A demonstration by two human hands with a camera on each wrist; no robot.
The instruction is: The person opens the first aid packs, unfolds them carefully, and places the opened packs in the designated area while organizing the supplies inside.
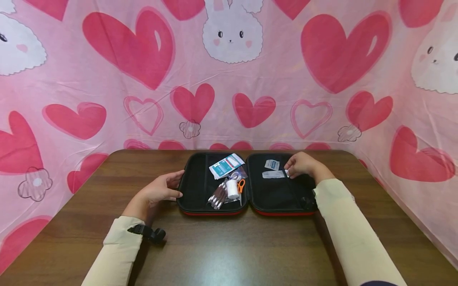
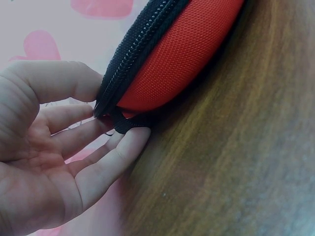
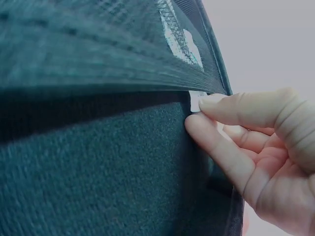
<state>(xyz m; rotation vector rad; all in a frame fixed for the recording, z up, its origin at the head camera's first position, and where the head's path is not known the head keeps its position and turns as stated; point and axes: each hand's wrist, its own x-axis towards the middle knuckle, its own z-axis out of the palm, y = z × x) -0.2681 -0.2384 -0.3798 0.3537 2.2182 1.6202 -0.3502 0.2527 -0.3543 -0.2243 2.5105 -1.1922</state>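
An unfolded zippered case (image 1: 195,186), black inside and red outside, lies on the table. At its left edge, my left hand (image 1: 162,190) grips the rim. The left wrist view shows its digits about the zipper edge (image 2: 130,64), by a small black fabric loop (image 2: 118,122). Over the right half, my right hand (image 1: 302,165) pinches the end of a narrow white packet (image 1: 273,174). Most of that packet lies behind the mesh pocket (image 3: 98,64), and its white end (image 3: 195,101) sticks out past the elastic edge. Another small packet (image 1: 272,165) lies above it.
The case's left half holds a teal-and-white packet (image 1: 226,166), a white roll (image 1: 232,189), orange-handled scissors (image 1: 241,185) and a bundle of brownish wrapped strips (image 1: 218,196). The brown wooden table (image 1: 229,250) meets a pink heart-patterned cloth (image 1: 222,79) behind.
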